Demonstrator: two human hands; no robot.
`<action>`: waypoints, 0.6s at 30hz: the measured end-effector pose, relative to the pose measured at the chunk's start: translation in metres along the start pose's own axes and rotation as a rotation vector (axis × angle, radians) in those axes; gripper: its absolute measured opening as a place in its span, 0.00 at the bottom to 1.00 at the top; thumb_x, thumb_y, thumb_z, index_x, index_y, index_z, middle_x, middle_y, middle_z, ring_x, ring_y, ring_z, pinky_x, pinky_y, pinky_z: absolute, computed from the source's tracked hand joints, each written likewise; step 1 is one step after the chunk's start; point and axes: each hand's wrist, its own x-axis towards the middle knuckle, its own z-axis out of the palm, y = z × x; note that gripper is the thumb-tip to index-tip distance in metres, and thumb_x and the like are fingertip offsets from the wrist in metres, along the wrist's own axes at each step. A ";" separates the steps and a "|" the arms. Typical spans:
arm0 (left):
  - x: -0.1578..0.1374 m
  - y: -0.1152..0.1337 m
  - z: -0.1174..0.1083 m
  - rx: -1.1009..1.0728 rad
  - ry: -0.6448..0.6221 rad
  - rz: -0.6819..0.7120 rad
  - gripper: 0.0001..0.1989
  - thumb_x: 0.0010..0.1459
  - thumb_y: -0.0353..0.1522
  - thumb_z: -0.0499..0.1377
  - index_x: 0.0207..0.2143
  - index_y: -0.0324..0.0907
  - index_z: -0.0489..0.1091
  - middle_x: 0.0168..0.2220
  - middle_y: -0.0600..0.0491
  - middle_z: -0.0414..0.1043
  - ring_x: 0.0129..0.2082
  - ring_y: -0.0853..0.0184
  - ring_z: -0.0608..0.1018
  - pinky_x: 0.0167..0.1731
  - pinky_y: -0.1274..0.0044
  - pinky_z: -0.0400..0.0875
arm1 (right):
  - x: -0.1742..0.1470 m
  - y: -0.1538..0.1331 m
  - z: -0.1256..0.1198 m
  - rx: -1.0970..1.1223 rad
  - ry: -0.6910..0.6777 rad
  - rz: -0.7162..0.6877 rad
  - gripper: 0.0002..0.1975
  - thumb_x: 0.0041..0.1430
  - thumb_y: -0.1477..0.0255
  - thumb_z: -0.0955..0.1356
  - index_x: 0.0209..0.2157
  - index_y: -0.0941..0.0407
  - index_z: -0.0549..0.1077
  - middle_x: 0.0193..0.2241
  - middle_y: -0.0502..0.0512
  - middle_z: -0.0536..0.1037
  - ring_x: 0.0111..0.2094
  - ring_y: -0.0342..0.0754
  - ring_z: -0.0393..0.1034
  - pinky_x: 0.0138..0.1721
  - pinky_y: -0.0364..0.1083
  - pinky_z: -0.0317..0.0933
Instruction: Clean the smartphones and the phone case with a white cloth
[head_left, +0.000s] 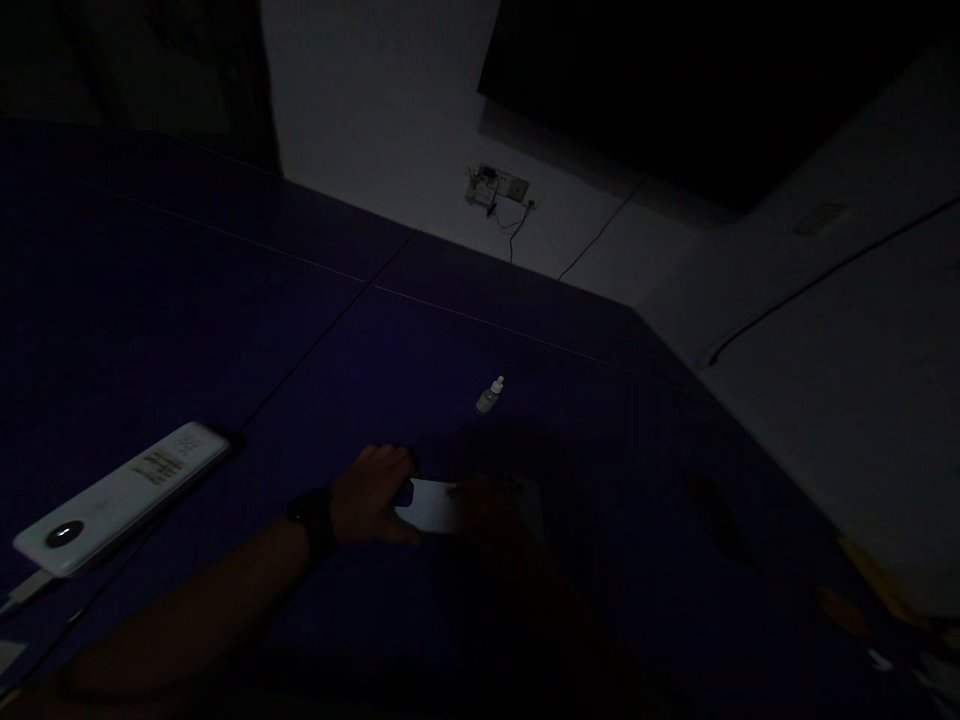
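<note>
Low in the middle of the head view, my left hand [371, 495], with a dark watch [313, 520] on the wrist, grips the left end of a pale, flat rectangular object [429, 507]. Its thumb is on the near edge and its fingers on the far one. My right hand [487, 510] lies over the object's right part, deep in shadow; its fingers barely show. A greyish flat thing [531, 500] with what look like phone camera lenses shows just beyond that hand, partly hidden. Past the hands, a small dropper bottle [488, 398] with a white top stands on the dark blue surface [360, 380].
A long white device [124, 498] with a round dark button lies at the left, a cable [30, 588] at its end. Wall sockets [499, 187] with wires sit behind, below a large dark screen [660, 90]. Blurry items, one yellow [877, 580], lie at the right edge.
</note>
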 end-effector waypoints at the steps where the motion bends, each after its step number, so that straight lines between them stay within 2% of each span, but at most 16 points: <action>1: 0.000 0.000 0.000 0.001 -0.003 -0.002 0.35 0.44 0.63 0.63 0.40 0.44 0.64 0.41 0.50 0.70 0.40 0.55 0.70 0.39 0.68 0.59 | 0.000 0.000 -0.001 0.015 -0.015 -0.018 0.17 0.62 0.83 0.65 0.47 0.55 0.79 0.45 0.58 0.79 0.47 0.50 0.71 0.50 0.48 0.64; 4: 0.000 -0.001 0.000 -0.001 -0.018 -0.002 0.36 0.44 0.62 0.64 0.41 0.44 0.64 0.42 0.49 0.70 0.40 0.56 0.70 0.39 0.68 0.59 | -0.002 0.003 -0.003 0.049 -0.039 -0.016 0.16 0.61 0.84 0.65 0.45 0.56 0.80 0.44 0.58 0.80 0.46 0.50 0.72 0.50 0.48 0.64; 7: 0.000 -0.002 0.000 -0.005 -0.037 -0.001 0.36 0.44 0.62 0.65 0.42 0.43 0.64 0.42 0.49 0.70 0.40 0.55 0.71 0.39 0.68 0.59 | -0.002 0.002 -0.001 0.055 -0.012 0.035 0.18 0.62 0.85 0.63 0.48 0.60 0.78 0.45 0.63 0.79 0.47 0.53 0.71 0.50 0.51 0.64; 9: 0.001 -0.002 0.000 -0.007 -0.043 -0.006 0.37 0.43 0.62 0.65 0.42 0.43 0.64 0.43 0.48 0.70 0.41 0.55 0.70 0.39 0.68 0.59 | -0.001 0.000 0.001 0.069 -0.006 0.032 0.18 0.63 0.85 0.63 0.49 0.59 0.78 0.46 0.62 0.78 0.49 0.53 0.70 0.51 0.51 0.64; 15: 0.001 0.001 -0.004 -0.017 -0.045 -0.016 0.35 0.45 0.61 0.65 0.41 0.44 0.64 0.42 0.49 0.69 0.41 0.55 0.70 0.40 0.68 0.59 | -0.013 0.014 -0.006 0.113 -0.026 -0.070 0.18 0.63 0.85 0.65 0.47 0.55 0.79 0.45 0.58 0.80 0.48 0.50 0.71 0.50 0.49 0.63; 18: 0.002 0.001 -0.004 -0.021 -0.043 -0.018 0.35 0.44 0.61 0.66 0.41 0.43 0.65 0.42 0.49 0.70 0.41 0.55 0.70 0.39 0.68 0.59 | -0.017 0.019 -0.006 0.130 -0.043 -0.175 0.15 0.63 0.83 0.66 0.46 0.55 0.79 0.43 0.59 0.81 0.47 0.50 0.72 0.50 0.49 0.63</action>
